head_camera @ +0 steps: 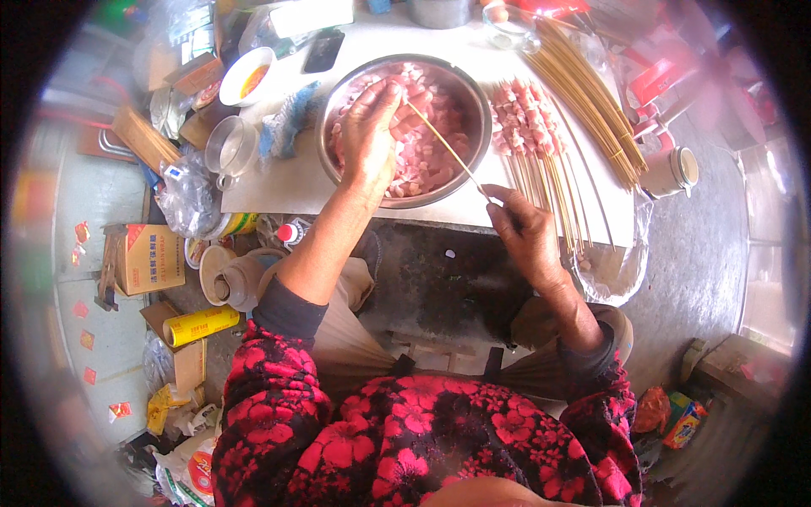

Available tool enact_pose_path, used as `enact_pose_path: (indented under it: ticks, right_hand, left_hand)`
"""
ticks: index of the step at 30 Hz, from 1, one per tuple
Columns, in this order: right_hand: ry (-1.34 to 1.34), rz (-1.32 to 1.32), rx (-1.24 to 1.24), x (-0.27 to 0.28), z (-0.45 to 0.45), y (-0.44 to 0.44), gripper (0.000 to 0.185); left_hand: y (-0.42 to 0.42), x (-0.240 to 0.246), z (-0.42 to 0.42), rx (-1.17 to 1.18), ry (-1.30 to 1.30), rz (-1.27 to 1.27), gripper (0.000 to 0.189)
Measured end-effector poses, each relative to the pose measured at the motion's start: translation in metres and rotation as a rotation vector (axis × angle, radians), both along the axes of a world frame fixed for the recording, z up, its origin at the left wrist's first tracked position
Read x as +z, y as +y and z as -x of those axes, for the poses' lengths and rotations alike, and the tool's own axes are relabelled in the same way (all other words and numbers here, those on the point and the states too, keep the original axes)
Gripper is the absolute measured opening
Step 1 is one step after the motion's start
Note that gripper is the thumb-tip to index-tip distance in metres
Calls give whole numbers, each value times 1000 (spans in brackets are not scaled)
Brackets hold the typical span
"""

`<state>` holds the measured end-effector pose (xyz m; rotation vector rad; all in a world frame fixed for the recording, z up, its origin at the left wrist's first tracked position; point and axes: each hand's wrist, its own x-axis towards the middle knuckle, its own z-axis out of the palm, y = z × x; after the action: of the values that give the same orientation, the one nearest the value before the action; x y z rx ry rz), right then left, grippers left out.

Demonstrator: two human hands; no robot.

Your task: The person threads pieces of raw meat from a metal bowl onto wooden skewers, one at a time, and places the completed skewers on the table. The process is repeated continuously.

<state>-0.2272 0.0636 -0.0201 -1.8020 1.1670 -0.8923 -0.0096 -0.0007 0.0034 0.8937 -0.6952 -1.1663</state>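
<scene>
A steel bowl (485, 127) of cut raw meat pieces (437, 152) stands on the white-covered table. Over it is my left hand (374, 130), its fingers pinched at the upper tip of a bamboo skewer (447, 146); whether a meat piece is between them is hard to tell. The lower end of that skewer is between the thumb and fingers of my right hand (523, 228), near the table's front edge. Right of the bowl lies a row of loaded meat skewers (526, 120), their bare sticks pointing towards me.
A large bundle of bamboo skewers (586, 101) lies at the right. A white bowl (231, 82), a phone (324, 51), a blue-and-white cloth (288, 123) and a clear plastic cup (231, 146) are at the left. A glass bowl (507, 28) and a metal pot (440, 11) stand at the back.
</scene>
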Motion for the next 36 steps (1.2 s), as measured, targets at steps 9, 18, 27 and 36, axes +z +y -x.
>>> enact_pose_path:
  ticks: [9,18,27,36]
  right_hand:
    - [-99,-154,58,-1,2,0,24]
    - [-393,-518,235,2,13,-9,33]
    - [-562,-730,339,0,18,-15,32]
    - [-27,162,73,-24,-1,-7,24]
  left_hand:
    - [0,-2,2,-56,35,-52,27]
    - [1,-1,-3,-215,242,-123,23]
    - [1,-6,-6,-223,345,-152,21]
    - [3,-4,-1,-173,318,-171,20]
